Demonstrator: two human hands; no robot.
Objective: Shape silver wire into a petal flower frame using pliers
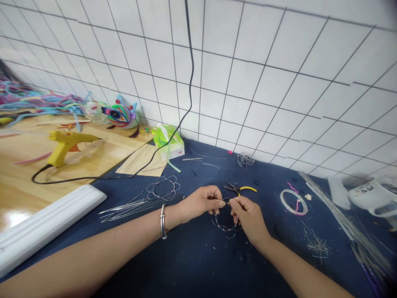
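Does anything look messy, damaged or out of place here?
Short wire pieces lie scattered at right on the blue surface, and a tangled wire clump sits near the wall; both look loose and untidy. Nothing looks clearly broken.

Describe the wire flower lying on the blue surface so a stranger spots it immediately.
On the dark blue surface, look left of the left hand, just beyond the straight wires. There lies the beaded wire flower. Unlike its twin, which is held, it rests loose.

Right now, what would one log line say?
left hand: pinching wire ring | right hand: pinching same ring | pliers: beyond hands | glue gun: at left
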